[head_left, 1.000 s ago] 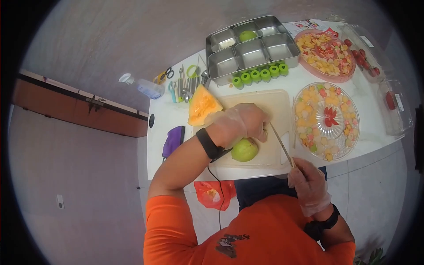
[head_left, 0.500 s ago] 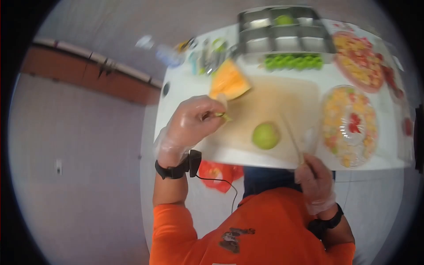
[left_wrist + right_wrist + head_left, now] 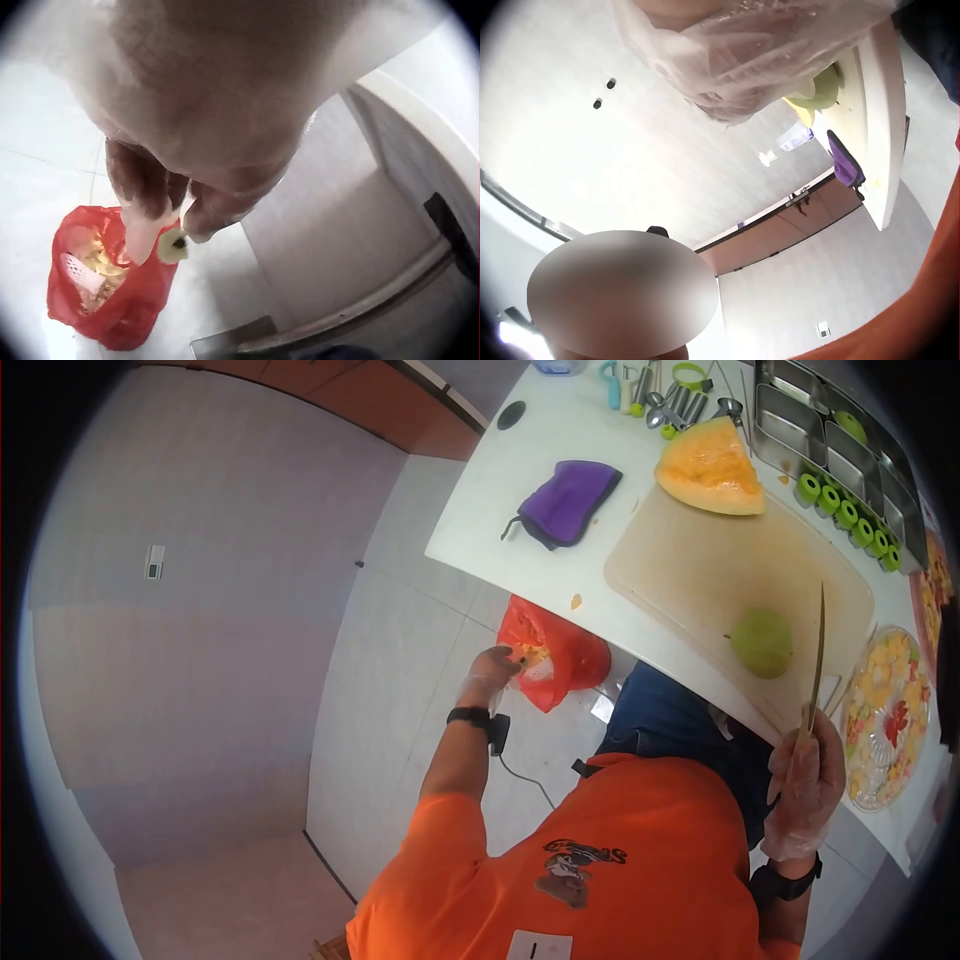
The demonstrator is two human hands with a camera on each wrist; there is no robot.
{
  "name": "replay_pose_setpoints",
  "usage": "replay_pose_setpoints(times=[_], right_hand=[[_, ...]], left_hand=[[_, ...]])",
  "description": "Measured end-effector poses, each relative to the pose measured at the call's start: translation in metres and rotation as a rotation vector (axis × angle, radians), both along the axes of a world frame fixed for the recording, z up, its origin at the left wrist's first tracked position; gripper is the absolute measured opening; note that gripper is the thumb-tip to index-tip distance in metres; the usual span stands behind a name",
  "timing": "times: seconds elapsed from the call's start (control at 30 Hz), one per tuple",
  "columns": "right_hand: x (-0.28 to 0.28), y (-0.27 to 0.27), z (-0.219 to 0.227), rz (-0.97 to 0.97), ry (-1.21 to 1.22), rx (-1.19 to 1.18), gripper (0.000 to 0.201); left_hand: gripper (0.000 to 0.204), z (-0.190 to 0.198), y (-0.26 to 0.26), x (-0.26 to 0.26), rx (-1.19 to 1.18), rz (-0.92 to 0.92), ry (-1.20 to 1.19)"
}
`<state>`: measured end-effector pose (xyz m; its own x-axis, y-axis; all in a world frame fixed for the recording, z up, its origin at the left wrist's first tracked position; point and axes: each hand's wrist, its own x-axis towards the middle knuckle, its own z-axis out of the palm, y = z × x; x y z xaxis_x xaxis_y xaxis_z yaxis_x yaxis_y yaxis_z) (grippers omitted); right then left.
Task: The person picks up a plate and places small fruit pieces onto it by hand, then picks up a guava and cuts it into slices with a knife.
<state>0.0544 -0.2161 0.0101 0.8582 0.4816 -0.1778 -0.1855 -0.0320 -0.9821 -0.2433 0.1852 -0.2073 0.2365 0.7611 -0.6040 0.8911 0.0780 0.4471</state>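
Head view: the left hand [image 3: 492, 672], gloved, hung over the red bag [image 3: 560, 650] on the floor, well below the table edge. The right hand [image 3: 810, 775] clenched the knife [image 3: 817, 655] upright, the guava [image 3: 760, 642] on the cutting board [image 3: 700, 560] just beside its blade.

Left wrist view: fingertips [image 3: 142, 240] pinched a small green scrap [image 3: 173, 244] directly above the bag's open mouth. It looked light, wet and slippery, best nipped by its edges.

Right wrist view: only crinkled glove [image 3: 750, 52] showed; the grip itself was hidden.
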Motion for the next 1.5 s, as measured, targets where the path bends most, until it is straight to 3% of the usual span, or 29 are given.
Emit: replay_pose_setpoints(times=[0.07, 0.17, 0.23, 0.27, 0.3, 0.37, 0.43, 0.57, 0.6, 0.67, 0.73, 0.8, 0.87, 0.9, 0.97, 1.27, 1.5], right_hand=[[-0.003, -0.002, 0.001, -0.066, -0.010, -0.010, 0.041], [-0.003, -0.010, 0.005, -0.108, 0.119, -0.054, 0.038], [-0.001, -0.007, 0.013, -0.129, 0.246, -0.161, 0.037], [0.001, -0.010, 0.016, -0.056, 0.240, -0.091, 0.039], [0.002, -0.012, 0.017, -0.046, 0.267, -0.071, 0.041], [0.005, -0.020, -0.008, 0.000, 0.075, -0.198, 0.039], [0.010, -0.020, -0.009, 0.065, -0.319, -0.226, 0.037], [0.009, -0.020, -0.005, 0.054, -0.253, -0.242, 0.035], [0.010, -0.022, 0.002, 0.070, -0.189, -0.243, 0.035], [0.011, -0.025, 0.002, 0.071, -0.126, -0.243, 0.034], [0.010, -0.029, -0.012, 0.067, -0.472, -0.303, 0.032], [0.010, -0.026, -0.016, 0.041, -0.528, -0.275, 0.032], [0.012, -0.026, -0.018, 0.025, -0.590, -0.245, 0.031], [0.013, -0.026, -0.019, 0.045, -0.553, -0.234, 0.031], [0.014, -0.026, -0.020, 0.068, -0.506, -0.222, 0.030], [0.020, -0.025, -0.015, 0.127, -0.380, -0.213, 0.027], [0.021, -0.026, -0.019, 0.141, -0.401, -0.194, 0.023]], left_hand=[[0.046, -0.031, 0.017, -0.005, 0.138, 0.041, 0.014], [0.037, -0.003, 0.019, 0.005, 0.213, 0.000, -0.010], [0.025, 0.032, 0.019, 0.005, 0.183, -0.482, -0.114], [0.017, 0.091, -0.013, 0.035, -0.113, -0.181, -0.345], [0.016, 0.132, -0.041, 0.065, -0.247, -0.109, -0.320], [0.016, 0.169, -0.073, 0.093, -0.348, -0.129, -0.509], [0.018, 0.202, -0.105, 0.128, -0.386, -0.189, -0.600], [0.029, 0.225, -0.152, 0.203, 0.191, -0.842, -0.716], [0.029, 0.222, -0.160, 0.221, 0.196, -0.855, -0.716], [0.036, 0.217, -0.175, 0.251, 0.432, -0.875, -0.913], [0.037, 0.214, -0.182, 0.269, 0.475, -0.901, -0.919], [0.039, 0.204, -0.188, 0.278, 0.512, -0.919, -0.913], [0.039, 0.186, -0.193, 0.281, 0.275, -0.741, -0.897], [0.039, 0.185, -0.196, 0.282, 0.273, -0.745, -0.892], [0.039, 0.186, -0.202, 0.281, -0.111, -0.376, -0.927], [0.039, 0.192, -0.213, 0.280, -0.249, -0.198, -0.990], [0.042, 0.187, -0.214, 0.282, -0.151, -0.273, -1.057]])
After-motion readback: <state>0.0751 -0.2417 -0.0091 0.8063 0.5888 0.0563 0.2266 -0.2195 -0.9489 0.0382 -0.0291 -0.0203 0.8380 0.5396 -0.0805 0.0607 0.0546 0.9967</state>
